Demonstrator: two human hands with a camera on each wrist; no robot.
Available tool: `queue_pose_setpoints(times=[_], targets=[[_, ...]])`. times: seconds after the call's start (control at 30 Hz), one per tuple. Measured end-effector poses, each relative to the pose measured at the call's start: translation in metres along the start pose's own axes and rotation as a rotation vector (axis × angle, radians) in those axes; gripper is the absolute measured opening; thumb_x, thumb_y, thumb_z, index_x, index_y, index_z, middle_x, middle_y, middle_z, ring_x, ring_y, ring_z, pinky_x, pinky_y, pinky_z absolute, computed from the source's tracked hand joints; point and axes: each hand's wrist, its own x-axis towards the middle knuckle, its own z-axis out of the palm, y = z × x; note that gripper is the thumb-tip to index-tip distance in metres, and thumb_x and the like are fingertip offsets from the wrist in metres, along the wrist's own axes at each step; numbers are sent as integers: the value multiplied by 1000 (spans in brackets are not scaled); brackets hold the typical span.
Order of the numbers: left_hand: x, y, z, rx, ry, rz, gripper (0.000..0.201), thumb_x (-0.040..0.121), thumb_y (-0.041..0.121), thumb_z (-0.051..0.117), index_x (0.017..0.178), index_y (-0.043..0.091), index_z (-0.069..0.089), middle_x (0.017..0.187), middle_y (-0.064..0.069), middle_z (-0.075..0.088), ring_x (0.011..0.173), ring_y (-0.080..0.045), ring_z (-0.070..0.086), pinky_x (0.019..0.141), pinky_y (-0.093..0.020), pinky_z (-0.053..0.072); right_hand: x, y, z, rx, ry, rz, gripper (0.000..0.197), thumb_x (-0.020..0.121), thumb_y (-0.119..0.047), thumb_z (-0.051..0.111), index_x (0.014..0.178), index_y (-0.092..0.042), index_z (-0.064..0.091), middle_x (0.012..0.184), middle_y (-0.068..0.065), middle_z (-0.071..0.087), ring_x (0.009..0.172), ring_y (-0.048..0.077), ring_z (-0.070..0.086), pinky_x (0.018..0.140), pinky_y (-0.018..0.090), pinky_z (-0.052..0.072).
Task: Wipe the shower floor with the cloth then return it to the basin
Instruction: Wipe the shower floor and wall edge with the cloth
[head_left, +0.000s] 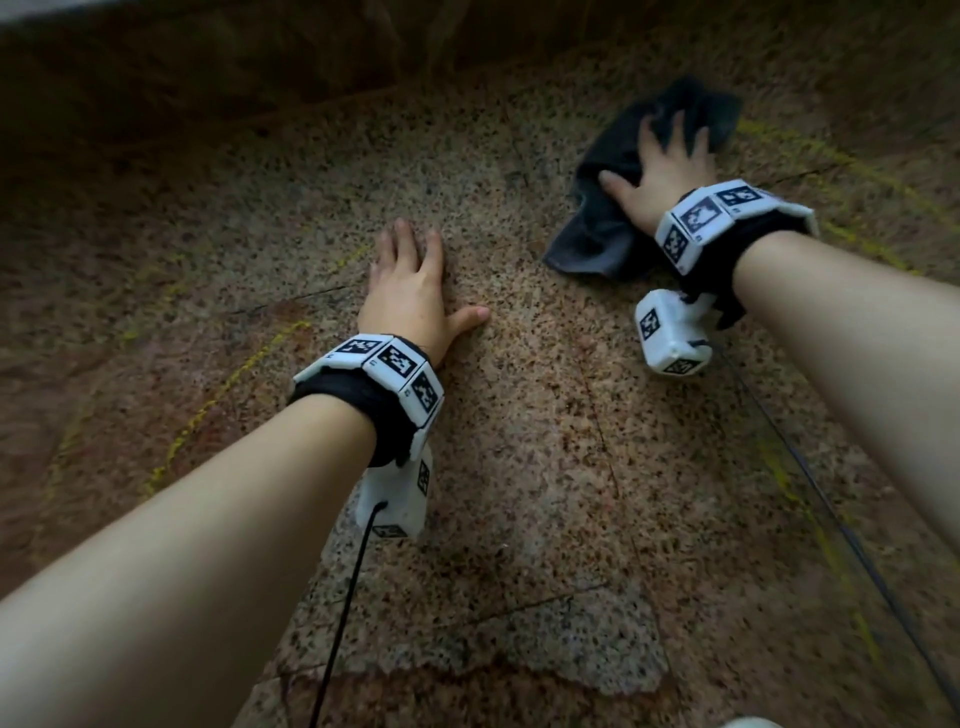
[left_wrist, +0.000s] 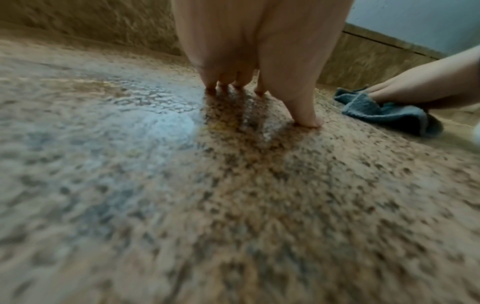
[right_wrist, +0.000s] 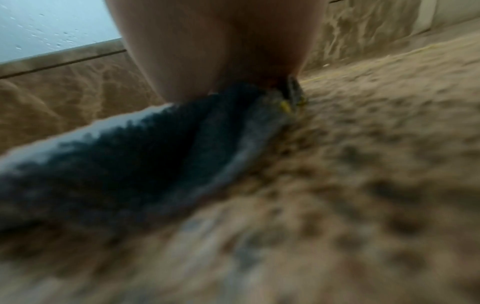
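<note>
Head view — right hand (head_left: 662, 169) flat on cloth (head_left: 597, 228)

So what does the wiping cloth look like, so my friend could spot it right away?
Look at the speckled brown stone shower floor, then toward its far right side, near the low wall. There the right hand presses flat on a crumpled cloth. It is the only soft, dark blue-grey thing there; the left hand rests on bare stone.

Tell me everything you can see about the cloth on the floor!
The cloth is dark grey-blue and fuzzy like terry towel, with a stitched hem. It lies crumpled and folded on the speckled stone shower floor, near the wall. The right hand presses flat on it with spread fingers. The left hand rests apart, on bare floor.
</note>
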Motion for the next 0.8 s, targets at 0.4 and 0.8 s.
queue_pose_setpoints(times=[0.4, 0.8], targets=[[1, 2, 0, 25, -13, -5, 96, 82, 58, 54, 151, 13, 4, 157, -16, -5, 145, -31, -6, 119, -41, 5, -18, -55, 10, -71, -81, -292, 63, 98, -44, 34, 151, -25, 5, 160, 4, -5, 145, 37, -7, 117, 49, 4], [3, 8, -13, -6, -10, -8, 90, 85, 58, 50, 150, 14, 5, 158, -15, -2, 146, -29, -1, 118, -39, 8, -4, -11, 3, -40, -41, -146, 68, 97, -48, 35, 152, -24, 4, 159, 10, -4, 146, 34, -3, 119, 46, 2]])
